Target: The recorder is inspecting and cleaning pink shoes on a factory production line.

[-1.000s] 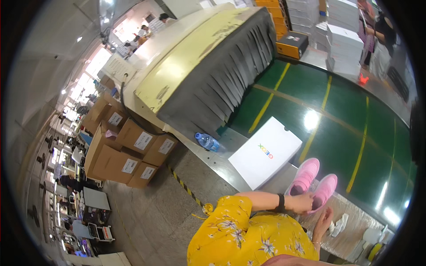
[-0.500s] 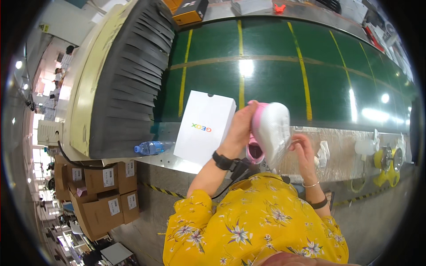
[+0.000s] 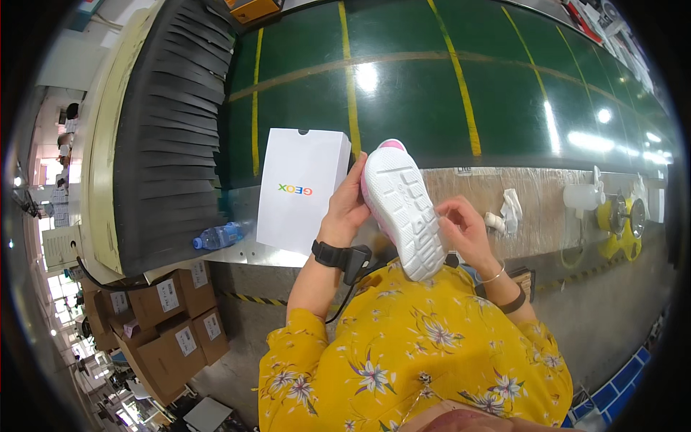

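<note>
Past the shoe (image 3: 404, 209), green belt (image 3: 407, 101) lies open; the white box (image 3: 299, 162) bars the left.

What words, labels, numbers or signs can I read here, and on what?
White box: colourful lettering, readable, described rather than quoted.
Brown cartons: white labels, print too small.
Blue bottle: any print too blurred.
Film-covered board: dark marking, too small.
Shoe sole: raised shapes; I can't tell whether they're letters.

I am viewing multicoloured lettering (image 3: 295, 189) standing upside down on the white box (image 3: 299, 216). White labels (image 3: 186, 342) are showing on the cartons (image 3: 165, 363), but I am finding their print too small to read. A dark printed mark (image 3: 463, 171) is showing at the wrapped tabletop's (image 3: 471, 193) far edge, likewise illegible. The sole (image 3: 404, 216) of the shoe (image 3: 403, 205) is bearing moulded shapes I am not resolving into letters.
</note>
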Motion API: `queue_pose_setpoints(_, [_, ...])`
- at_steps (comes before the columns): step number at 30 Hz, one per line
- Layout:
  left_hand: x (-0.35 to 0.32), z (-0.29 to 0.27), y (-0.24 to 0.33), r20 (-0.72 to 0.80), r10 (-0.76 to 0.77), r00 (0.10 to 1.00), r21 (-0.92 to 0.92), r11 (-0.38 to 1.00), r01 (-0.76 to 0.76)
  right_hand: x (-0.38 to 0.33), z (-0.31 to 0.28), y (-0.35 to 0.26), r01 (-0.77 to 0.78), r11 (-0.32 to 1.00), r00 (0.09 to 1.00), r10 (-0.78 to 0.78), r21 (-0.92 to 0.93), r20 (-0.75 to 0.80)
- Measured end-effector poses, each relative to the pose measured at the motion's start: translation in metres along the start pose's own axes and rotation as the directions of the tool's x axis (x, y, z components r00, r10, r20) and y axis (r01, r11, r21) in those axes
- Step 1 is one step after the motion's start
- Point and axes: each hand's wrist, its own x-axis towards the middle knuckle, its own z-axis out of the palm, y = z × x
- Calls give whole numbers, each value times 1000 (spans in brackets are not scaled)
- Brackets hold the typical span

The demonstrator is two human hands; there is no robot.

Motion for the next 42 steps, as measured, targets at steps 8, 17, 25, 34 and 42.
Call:
queue_pose_setpoints(8, [-13, 19, -6, 23, 35, 999, 170, 985, -38, 20, 23, -39, 239, 948, 963, -259, -212, -74])
queue_pose_setpoints(17, [-34, 47, -11, -66, 172, 983, 372, 918, -135, 23, 36, -62, 349, 887, 914, -393, -301, -101])
queue_pose_setpoints(25, [-33, 50, -14, -90, 204, 975, 484, 864, -136, 27, 21, -73, 433, 803, 885, -464, -410, 25])
queue_pose_setpoints(34, [-32, 53, -25, -52, 293, 955, 474, 849, -235, 29, 15, -82, 502, 634, 858, -454, -589, 241])
queue_pose_setpoints(42, [-29, 62, -30, -40, 217, 975, 493, 853, -170, 27, 19, -64, 459, 700, 866, -490, -547, 99])
